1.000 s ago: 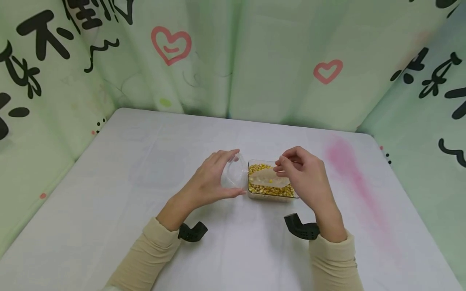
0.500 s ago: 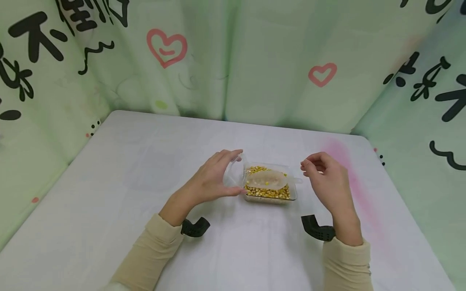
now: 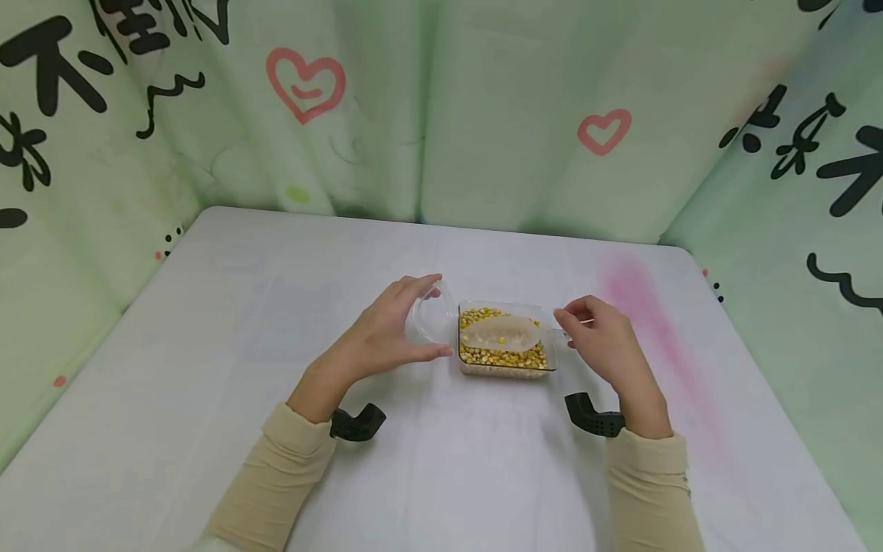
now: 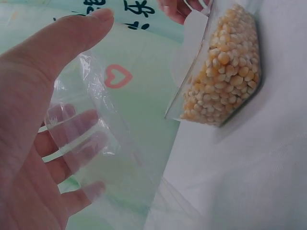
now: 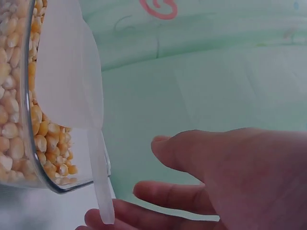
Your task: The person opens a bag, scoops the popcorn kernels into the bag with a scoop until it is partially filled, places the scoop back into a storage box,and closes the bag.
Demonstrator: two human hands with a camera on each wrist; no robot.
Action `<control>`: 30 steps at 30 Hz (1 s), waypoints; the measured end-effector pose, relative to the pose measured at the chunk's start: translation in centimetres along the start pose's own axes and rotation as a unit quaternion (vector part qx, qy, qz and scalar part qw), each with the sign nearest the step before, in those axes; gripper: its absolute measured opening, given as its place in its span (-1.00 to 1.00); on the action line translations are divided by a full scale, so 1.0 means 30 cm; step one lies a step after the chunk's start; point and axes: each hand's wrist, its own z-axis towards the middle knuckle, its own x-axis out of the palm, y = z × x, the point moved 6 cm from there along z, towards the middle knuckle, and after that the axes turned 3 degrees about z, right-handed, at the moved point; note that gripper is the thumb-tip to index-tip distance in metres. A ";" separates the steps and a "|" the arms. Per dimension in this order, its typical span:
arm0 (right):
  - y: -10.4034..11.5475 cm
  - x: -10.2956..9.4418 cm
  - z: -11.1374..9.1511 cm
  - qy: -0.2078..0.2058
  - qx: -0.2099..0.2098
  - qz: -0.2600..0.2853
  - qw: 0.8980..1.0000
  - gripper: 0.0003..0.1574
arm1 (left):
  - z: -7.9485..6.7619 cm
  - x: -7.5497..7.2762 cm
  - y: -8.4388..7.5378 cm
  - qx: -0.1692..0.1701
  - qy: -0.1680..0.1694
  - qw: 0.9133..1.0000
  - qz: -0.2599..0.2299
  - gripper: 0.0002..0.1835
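A clear rectangular box (image 3: 507, 372) of yellow corn kernels (image 4: 230, 72) sits on the table. Over the kernels lies a translucent white scoop (image 5: 69, 67), its handle (image 5: 101, 187) sticking out past the box's right end. One kernel shows on the scoop in the head view. My left hand (image 3: 382, 330) curves round a clear, shiny plastic vessel (image 4: 100, 124) beside the box's left end, thumb on one side and fingers on the other. My right hand (image 3: 600, 333) is at the scoop's handle; in the right wrist view its thumb stands apart and the handle's end overlaps the fingers.
A white cloth (image 3: 441, 460) with a pink stain (image 3: 641, 307) covers the table. Green curtains (image 3: 510, 115) with hearts and black lettering hang behind and at both sides. Each wrist wears a black camera mount (image 3: 359, 423).
My right hand has drawn back from over the scoop to the right, then come in slightly toward its handle, uncovering the scoop. The left hand stays round the clear vessel.
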 end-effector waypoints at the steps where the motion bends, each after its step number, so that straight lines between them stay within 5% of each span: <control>1: -0.005 0.008 0.004 0.010 0.005 -0.005 1.000 -0.41 | 0.001 -0.001 0.001 -0.002 0.000 1.000 -0.003 0.01; 12: -0.039 0.032 0.019 0.057 0.037 -0.012 0.998 -0.57 | 0.003 0.008 0.008 -0.004 0.008 1.000 -0.004 0.01; 18: -0.040 -0.003 0.008 0.029 0.028 0.087 0.995 -0.56 | -0.001 0.012 0.011 0.000 0.007 1.000 0.001 0.01; 25: -0.010 -0.011 0.000 0.034 -0.002 0.272 0.962 -0.48 | -0.002 0.014 0.014 -0.004 0.011 1.000 0.001 0.00; 30: 0.008 -0.003 0.000 0.047 -0.013 0.307 0.950 -0.52 | -0.002 0.012 0.010 0.000 0.007 1.000 0.003 0.01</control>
